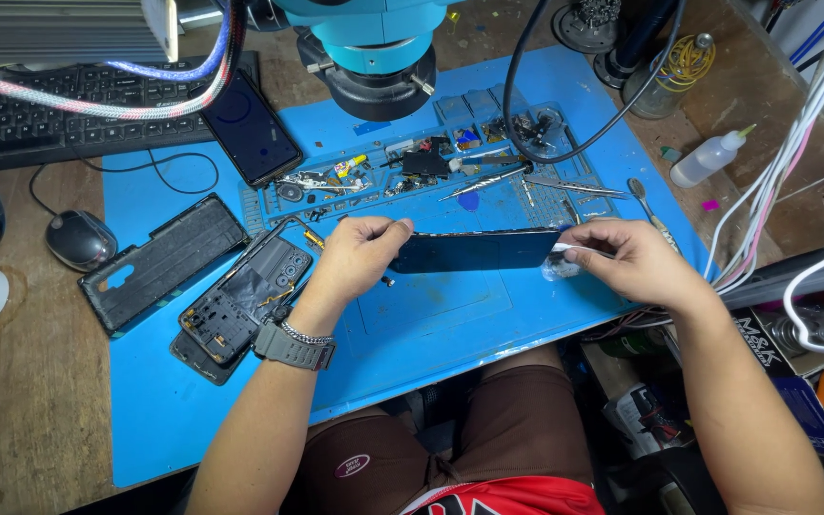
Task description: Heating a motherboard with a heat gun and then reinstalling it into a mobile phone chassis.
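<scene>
You hold a dark, flat phone screen panel (479, 251) edge-up just above the blue silicone repair mat (412, 324), a thin glossy slab stretched between your two hands. Your left hand (360, 256) pinches its left end, fingers curled and closed on the edge; a grey watch with a metal bracelet sits on that wrist. Your right hand (627, 259) grips the right end, thumb and fingers pressed together on a small white wad (559, 264), cloth or tissue, against the panel's corner.

Left of your left hand, touching the mat, lies an opened phone body (240, 305), its circuit parts and camera holes bare, and beside it a black ribbed back cover (164, 259). Farther up the mat an intact dark phone (252, 129) lies face up. Behind the panel, the mat's moulded tray section holds screws, small parts and metal tweezers (574, 187). A teal microscope head (374, 48) hangs over the mat's far edge. On the worn wooden bench, a mouse (78, 238) sits left, a clear squeeze bottle (708, 157) right.
</scene>
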